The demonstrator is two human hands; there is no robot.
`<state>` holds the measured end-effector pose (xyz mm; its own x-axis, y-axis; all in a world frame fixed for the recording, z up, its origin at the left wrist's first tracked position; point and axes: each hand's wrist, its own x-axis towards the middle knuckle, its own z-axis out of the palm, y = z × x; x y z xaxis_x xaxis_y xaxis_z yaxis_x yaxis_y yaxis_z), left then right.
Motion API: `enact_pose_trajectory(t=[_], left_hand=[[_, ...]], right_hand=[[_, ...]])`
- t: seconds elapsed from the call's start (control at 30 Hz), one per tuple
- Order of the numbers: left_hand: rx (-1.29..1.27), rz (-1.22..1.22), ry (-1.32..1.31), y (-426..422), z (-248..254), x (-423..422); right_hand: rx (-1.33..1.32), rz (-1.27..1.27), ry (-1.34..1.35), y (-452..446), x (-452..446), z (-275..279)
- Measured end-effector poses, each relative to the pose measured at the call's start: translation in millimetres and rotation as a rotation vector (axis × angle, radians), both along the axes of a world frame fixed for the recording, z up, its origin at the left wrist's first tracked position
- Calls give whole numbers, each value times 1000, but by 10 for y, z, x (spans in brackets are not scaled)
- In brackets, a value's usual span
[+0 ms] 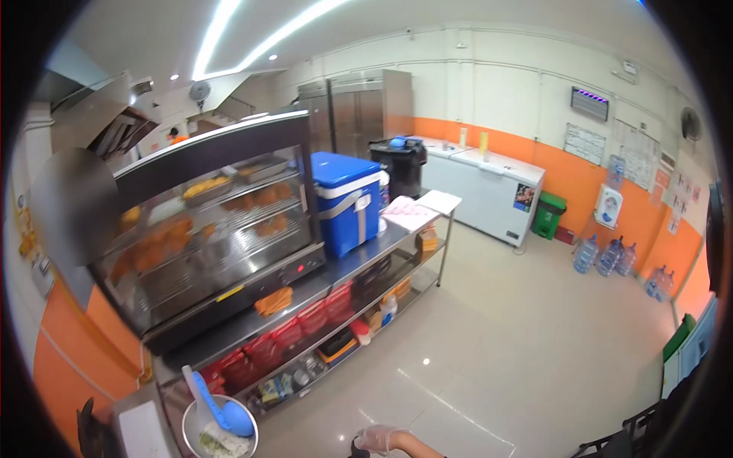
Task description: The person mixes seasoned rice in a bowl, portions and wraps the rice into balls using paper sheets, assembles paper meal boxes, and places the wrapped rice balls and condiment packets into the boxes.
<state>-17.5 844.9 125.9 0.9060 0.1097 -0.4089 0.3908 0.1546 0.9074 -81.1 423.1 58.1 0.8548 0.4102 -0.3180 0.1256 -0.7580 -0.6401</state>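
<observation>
My right hand (374, 438), in a clear plastic glove, is low at the bottom edge, with the forearm coming in from its right. Its fingers look curled beside something dark that the frame edge cuts off; I cannot make out what it is. My left hand is out of view. At the lower left stands a metal bowl (254, 445) holding white and greenish food. A blue ladle (237, 419) rests in it next to a pale, long-handled utensil (192, 384). The bowl is well apart from my right hand.
A glass food warmer (229, 229) with fried food stands on a steel shelf table (405, 240), beside a blue cooler box (347, 206). Red baskets (286, 333) sit underneath. Beyond are a white chest freezer (489, 202), a green bin (548, 216) and water bottles (608, 258).
</observation>
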Motion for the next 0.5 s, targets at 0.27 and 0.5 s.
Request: enact_pose_trajectory(t=[0.27,0.5], left_hand=[[-298,-559,-25,-3022,-359,2344],[-264,-939,116,-5921,-193,3384]], right_hand=[[-222,-968,340,-2237,22,-911],[-152,-1442,424,-3312,-450,-881]])
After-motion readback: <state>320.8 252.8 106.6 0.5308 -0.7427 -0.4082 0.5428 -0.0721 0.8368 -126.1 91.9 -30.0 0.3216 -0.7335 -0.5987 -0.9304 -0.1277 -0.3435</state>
